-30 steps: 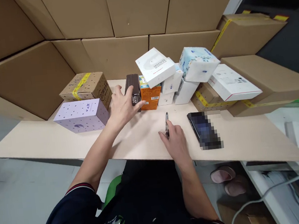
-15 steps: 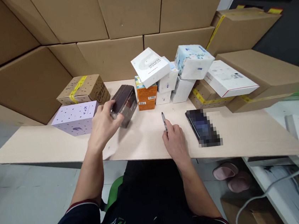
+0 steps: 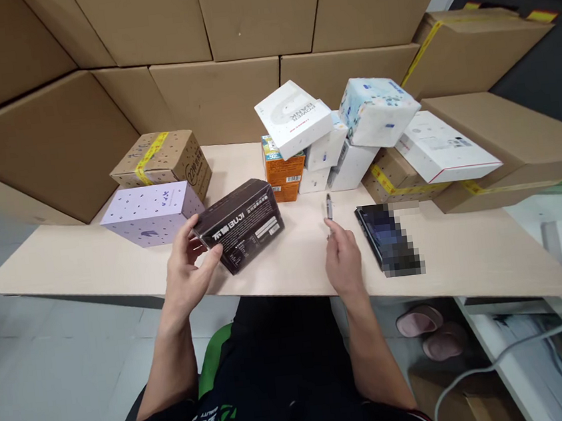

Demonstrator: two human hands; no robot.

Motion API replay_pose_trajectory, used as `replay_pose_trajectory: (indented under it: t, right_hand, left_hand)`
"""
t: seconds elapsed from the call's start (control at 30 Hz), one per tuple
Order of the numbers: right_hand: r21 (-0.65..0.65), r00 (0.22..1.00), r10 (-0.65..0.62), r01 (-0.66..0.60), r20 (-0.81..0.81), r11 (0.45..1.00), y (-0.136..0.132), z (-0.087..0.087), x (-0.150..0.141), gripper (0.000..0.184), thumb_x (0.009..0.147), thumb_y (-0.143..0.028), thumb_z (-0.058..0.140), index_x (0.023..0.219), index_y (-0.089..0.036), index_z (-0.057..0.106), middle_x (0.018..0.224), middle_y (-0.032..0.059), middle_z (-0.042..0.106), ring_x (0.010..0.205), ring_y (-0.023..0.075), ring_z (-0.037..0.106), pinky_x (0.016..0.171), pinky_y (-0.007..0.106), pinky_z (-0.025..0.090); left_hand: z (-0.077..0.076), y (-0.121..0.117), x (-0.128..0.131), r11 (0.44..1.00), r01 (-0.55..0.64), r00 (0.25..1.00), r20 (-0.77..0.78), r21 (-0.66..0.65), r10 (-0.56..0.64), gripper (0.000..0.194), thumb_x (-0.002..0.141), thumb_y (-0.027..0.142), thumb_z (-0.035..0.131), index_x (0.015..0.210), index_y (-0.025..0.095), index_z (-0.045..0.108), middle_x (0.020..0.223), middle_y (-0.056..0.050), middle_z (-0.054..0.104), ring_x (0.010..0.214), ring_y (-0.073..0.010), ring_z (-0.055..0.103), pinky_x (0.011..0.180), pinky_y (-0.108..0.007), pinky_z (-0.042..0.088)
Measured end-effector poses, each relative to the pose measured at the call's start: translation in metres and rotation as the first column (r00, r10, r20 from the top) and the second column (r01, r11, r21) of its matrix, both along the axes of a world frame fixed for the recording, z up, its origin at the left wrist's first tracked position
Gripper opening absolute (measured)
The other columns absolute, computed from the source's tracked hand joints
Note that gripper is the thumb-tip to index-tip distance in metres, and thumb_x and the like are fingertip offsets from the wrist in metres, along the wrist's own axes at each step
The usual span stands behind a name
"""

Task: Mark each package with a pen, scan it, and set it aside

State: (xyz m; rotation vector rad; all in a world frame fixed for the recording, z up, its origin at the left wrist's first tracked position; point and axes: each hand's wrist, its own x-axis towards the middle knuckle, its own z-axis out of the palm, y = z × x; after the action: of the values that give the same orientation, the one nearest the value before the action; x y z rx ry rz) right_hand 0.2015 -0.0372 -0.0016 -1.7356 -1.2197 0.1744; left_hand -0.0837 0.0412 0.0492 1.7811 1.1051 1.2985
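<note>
My left hand (image 3: 186, 267) grips the near left end of a dark brown box (image 3: 242, 222) with white lettering, which lies flat and angled on the pale table (image 3: 466, 251) in front of me. My right hand (image 3: 343, 257) rests on the table to the right, fingers closed around a dark pen (image 3: 329, 207) that points away from me. A phone (image 3: 387, 238) lies just right of that hand.
A lilac dotted box (image 3: 153, 212) and a taped brown carton (image 3: 162, 157) sit at the left. An orange box (image 3: 283, 173) and a heap of white boxes (image 3: 333, 131) stand behind. Large cardboard cartons (image 3: 224, 55) wall the back and sides.
My left hand reached to the dark box standing by the orange box, took hold of it, tipped it over and pulled it towards me. My right hand with the pen stayed about where it was.
</note>
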Motion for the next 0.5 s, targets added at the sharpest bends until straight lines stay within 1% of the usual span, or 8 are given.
replay_pose_trajectory:
  t: [0.07, 0.1, 0.17, 0.23, 0.3, 0.4, 0.43, 0.5]
  right_hand:
    - [0.121, 0.974, -0.006, 0.034, -0.227, 0.992, -0.004, -0.001, 0.003, 0.040, 0.099, -0.033, 0.039, 0.127, -0.019, 0.064, 0.098, 0.0068, 0.061, 0.077, 0.0154, 0.057, 0.077, 0.035, 0.051]
    - [0.162, 0.939, 0.000, 0.059, -0.343, 0.985, -0.006, -0.001, 0.003, 0.038, 0.099, -0.036, 0.042, 0.122, -0.019, 0.066, 0.095, 0.0051, 0.061, 0.074, 0.0140, 0.057, 0.073, 0.032, 0.051]
    - [0.226, 0.837, 0.038, 0.104, -0.546, 0.969, -0.009, -0.002, 0.005, 0.033, 0.096, -0.041, 0.051, 0.114, -0.020, 0.070, 0.088, 0.0024, 0.063, 0.071, 0.0126, 0.058, 0.066, 0.029, 0.049]
    - [0.273, 0.739, 0.094, 0.124, -0.667, 0.954, -0.010, -0.003, 0.005, 0.029, 0.092, -0.040, 0.057, 0.109, -0.021, 0.072, 0.088, 0.0020, 0.066, 0.075, 0.0136, 0.062, 0.068, 0.028, 0.049]
    - [0.300, 0.691, 0.146, 0.107, -0.708, 0.948, -0.010, -0.005, 0.005, 0.027, 0.089, -0.036, 0.059, 0.108, -0.021, 0.072, 0.091, 0.0031, 0.070, 0.082, 0.0154, 0.066, 0.073, 0.030, 0.052]
    - [0.298, 0.715, 0.176, 0.047, -0.676, 0.953, -0.012, -0.005, 0.004, 0.029, 0.086, -0.029, 0.060, 0.113, -0.023, 0.069, 0.099, 0.0042, 0.074, 0.089, 0.0167, 0.069, 0.079, 0.034, 0.055]
    - [0.292, 0.734, 0.177, 0.030, -0.656, 0.956, -0.012, -0.005, 0.004, 0.030, 0.085, -0.027, 0.061, 0.115, -0.024, 0.067, 0.101, 0.0043, 0.074, 0.091, 0.0168, 0.070, 0.081, 0.034, 0.055]
    - [0.283, 0.769, 0.176, 0.006, -0.614, 0.959, -0.012, -0.003, 0.002, 0.031, 0.084, -0.024, 0.064, 0.116, -0.024, 0.063, 0.104, 0.0047, 0.075, 0.095, 0.0170, 0.070, 0.083, 0.034, 0.056]
  left_hand:
    - [0.005, 0.000, 0.007, 0.992, 0.071, 0.996, 0.058, -0.100, -0.065, 0.064, 0.087, 0.041, 0.073, 0.144, 0.029, 0.047, 0.119, -0.009, 0.067, 0.096, -0.0190, 0.068, 0.087, -0.037, 0.060]
    - [0.007, 0.000, 0.011, 0.982, 0.111, 0.992, 0.073, -0.156, -0.100, 0.061, 0.088, 0.043, 0.070, 0.143, 0.028, 0.047, 0.116, -0.008, 0.068, 0.095, -0.0190, 0.068, 0.084, -0.037, 0.061]
    - [0.009, 0.001, 0.022, 0.945, 0.194, 0.981, 0.078, -0.264, -0.179, 0.058, 0.091, 0.046, 0.066, 0.142, 0.026, 0.048, 0.111, -0.008, 0.069, 0.094, -0.0195, 0.068, 0.082, -0.037, 0.061]
    - [0.006, 0.004, 0.033, 0.912, 0.254, 0.967, 0.048, -0.323, -0.252, 0.056, 0.094, 0.050, 0.061, 0.143, 0.025, 0.048, 0.109, -0.008, 0.069, 0.095, -0.0202, 0.068, 0.083, -0.038, 0.060]
    - [-0.001, 0.008, 0.042, 0.917, 0.237, 0.964, -0.043, -0.320, -0.264, 0.053, 0.097, 0.053, 0.055, 0.142, 0.025, 0.050, 0.114, -0.009, 0.067, 0.095, -0.0203, 0.068, 0.087, -0.041, 0.060]
    - [-0.012, 0.015, 0.041, 0.964, 0.113, 0.958, -0.231, -0.239, -0.170, 0.056, 0.097, 0.058, 0.053, 0.143, 0.027, 0.053, 0.132, -0.012, 0.059, 0.099, -0.0219, 0.066, 0.097, -0.049, 0.056]
    - [-0.016, 0.017, 0.036, 0.968, 0.119, 0.951, -0.256, -0.219, -0.175, 0.059, 0.096, 0.060, 0.052, 0.146, 0.029, 0.050, 0.140, -0.013, 0.054, 0.106, -0.0241, 0.065, 0.101, -0.051, 0.055]
    - [-0.020, 0.021, 0.022, 0.951, 0.248, 0.923, -0.253, -0.187, -0.291, 0.073, 0.092, 0.068, 0.054, 0.154, 0.033, 0.039, 0.155, -0.013, 0.041, 0.130, -0.0315, 0.055, 0.110, -0.055, 0.048]
